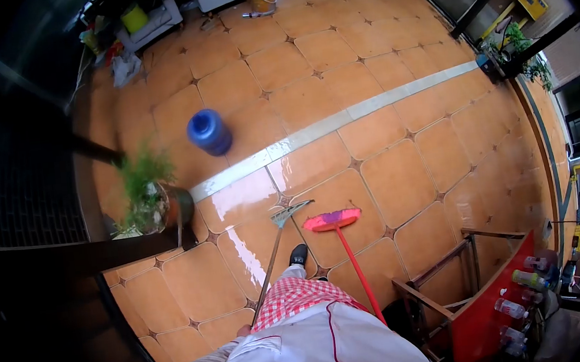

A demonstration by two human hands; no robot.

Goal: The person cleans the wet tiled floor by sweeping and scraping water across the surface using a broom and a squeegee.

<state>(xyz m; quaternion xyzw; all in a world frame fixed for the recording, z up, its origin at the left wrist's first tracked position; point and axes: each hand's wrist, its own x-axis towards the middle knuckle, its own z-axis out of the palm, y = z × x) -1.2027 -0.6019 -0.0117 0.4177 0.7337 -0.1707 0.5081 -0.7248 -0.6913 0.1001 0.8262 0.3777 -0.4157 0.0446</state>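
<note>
My left hand (244,330) shows only in part beside my white sleeve, closed round the brown handle of a floor squeegee (270,259). The squeegee's pale green, wedge-shaped head with a dark edge rests on the tiles ahead of my foot. Right of it, a push broom (333,220) with pink and purple bristles touches the floor. Its red handle runs back to my right side, where my clothing hides the end. My right hand is out of sight. A red-checked apron (294,296) and one dark shoe (298,255) show below me.
A blue water jug (209,132) stands beyond a pale floor strip (313,131). At the left is a potted plant (148,194) by a dark post. A red-topped table (494,308) with several bottles lies at the lower right. The orange tiles (317,171) look wet and shiny.
</note>
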